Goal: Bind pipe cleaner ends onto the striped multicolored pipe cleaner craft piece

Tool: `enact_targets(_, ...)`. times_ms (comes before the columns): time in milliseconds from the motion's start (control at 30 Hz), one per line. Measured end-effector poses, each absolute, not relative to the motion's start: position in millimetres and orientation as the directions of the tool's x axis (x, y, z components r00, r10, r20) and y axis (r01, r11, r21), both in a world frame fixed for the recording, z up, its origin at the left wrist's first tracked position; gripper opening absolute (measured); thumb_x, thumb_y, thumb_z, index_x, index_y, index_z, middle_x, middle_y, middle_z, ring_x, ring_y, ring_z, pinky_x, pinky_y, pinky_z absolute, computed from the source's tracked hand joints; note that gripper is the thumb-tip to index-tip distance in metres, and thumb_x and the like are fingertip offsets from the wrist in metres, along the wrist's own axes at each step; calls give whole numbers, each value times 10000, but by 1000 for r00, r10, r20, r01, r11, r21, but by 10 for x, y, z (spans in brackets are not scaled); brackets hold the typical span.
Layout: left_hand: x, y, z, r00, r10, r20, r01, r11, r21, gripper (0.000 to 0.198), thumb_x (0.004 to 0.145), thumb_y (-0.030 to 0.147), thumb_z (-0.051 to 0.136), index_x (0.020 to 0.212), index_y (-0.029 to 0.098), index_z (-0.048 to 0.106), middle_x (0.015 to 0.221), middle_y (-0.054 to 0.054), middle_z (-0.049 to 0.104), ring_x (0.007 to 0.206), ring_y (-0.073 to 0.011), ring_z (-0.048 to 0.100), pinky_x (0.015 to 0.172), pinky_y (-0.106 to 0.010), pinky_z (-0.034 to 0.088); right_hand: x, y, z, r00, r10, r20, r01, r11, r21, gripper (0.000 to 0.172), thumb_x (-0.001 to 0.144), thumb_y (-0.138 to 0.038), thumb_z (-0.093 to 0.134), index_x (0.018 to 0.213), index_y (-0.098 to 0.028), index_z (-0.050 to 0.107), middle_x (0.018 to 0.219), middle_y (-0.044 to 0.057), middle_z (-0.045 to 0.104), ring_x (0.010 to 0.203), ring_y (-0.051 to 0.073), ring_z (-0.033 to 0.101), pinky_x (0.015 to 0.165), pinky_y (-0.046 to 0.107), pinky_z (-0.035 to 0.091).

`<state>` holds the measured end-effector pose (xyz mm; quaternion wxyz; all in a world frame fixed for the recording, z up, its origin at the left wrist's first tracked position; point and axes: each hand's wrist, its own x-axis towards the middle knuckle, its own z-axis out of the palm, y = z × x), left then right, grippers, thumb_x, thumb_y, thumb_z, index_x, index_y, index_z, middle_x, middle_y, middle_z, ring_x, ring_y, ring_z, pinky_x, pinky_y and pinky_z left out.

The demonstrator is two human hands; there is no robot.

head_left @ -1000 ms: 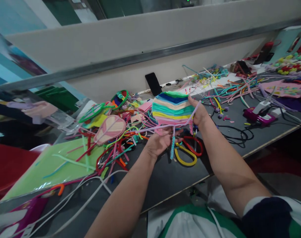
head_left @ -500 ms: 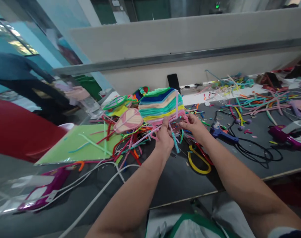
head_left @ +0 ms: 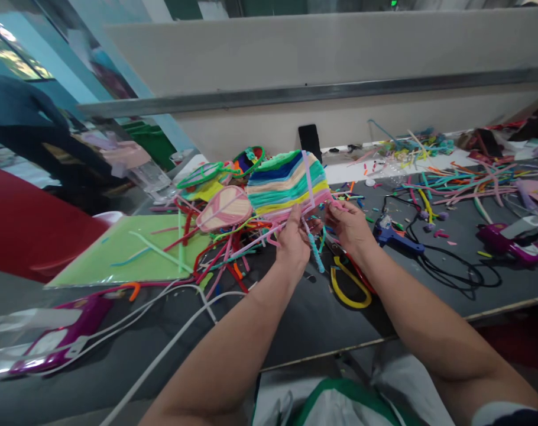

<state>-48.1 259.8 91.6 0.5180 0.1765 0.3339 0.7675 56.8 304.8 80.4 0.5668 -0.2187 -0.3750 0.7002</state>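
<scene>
A striped pipe-cleaner panel [head_left: 287, 183] in green, blue, cream, teal, yellow and pink is held up between my hands. My left hand [head_left: 294, 239] pinches its lower pink edge, thumb on the front. At the lower right corner, my right hand [head_left: 346, 225] has its fingers closed on the pink edge. A lilac pipe cleaner [head_left: 308, 177] lies upright across the stripes. Below the panel hangs a light-blue twisted stem [head_left: 314, 251], close to my left fingers. A leaf-shaped pink and cream piece [head_left: 224, 208] lies left of the panel.
Yellow-handled scissors [head_left: 349, 290] lie below my right hand. A blue glue gun [head_left: 397, 239] with black cable is to the right. Loose pipe cleaners [head_left: 464, 189] spread behind it. A green sheet [head_left: 131, 254], purple device [head_left: 60, 337] and white cables are on the left. A phone [head_left: 310, 141] leans at the back.
The view has shifted slightly. The lilac pipe cleaner's upper end now leans further left across the panel. Both hands keep hold of the panel's lower edge.
</scene>
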Motion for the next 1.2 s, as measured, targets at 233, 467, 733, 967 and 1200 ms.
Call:
enact_targets(233, -443, 2561, 989, -357, 929, -101, -675, -182, 715, 291, 782, 424, 631, 815, 140, 686, 667, -40, 705, 517, -133, 640, 594, -263, 560, 509, 3037, 758, -536, 844, 22, -699, -429, -572, 214, 647, -209, 773, 788, -196, 613, 716, -34, 646, 614, 96, 586, 565, 208, 503)
enact_targets(467, -459, 2576, 950, -388, 917, -91, -665, -210, 717, 281, 761, 411, 656, 848, 145, 675, 679, -31, 707, 514, -130, 634, 601, -270, 561, 611, 3120, 770, -570, 822, 16, -682, -462, -567, 193, 682, -105, 709, 821, -191, 607, 716, -33, 662, 544, 78, 543, 540, 195, 493)
enact_targets(733, -492, 2632, 886, -421, 903, -87, -656, -236, 717, 330, 710, 452, 692, 824, 144, 656, 647, -9, 685, 478, -119, 617, 558, -261, 548, 735, 3114, 893, -651, 759, -29, -606, -543, -581, 104, 733, -243, 638, 797, -166, 607, 802, 24, 702, 431, 54, 403, 568, 262, 495)
enact_targets(967, -488, 2618, 893, -418, 904, -87, -637, -223, 737, 330, 690, 465, 704, 760, 149, 643, 651, -21, 685, 539, -141, 649, 575, -268, 548, 712, 3068, 968, -594, 798, -105, -561, -505, -656, 82, 668, -169, 669, 699, -158, 594, 704, -9, 662, 395, 24, 308, 547, 231, 470)
enact_targets(1200, -503, 2621, 900, -364, 928, -80, -650, -191, 736, 347, 706, 495, 678, 738, 152, 636, 672, -39, 694, 626, -168, 679, 583, -262, 545, 717, 3069, 966, -601, 799, -22, -551, -434, -713, 99, 671, -166, 708, 706, -137, 620, 677, -22, 636, 422, 14, 319, 567, 210, 473)
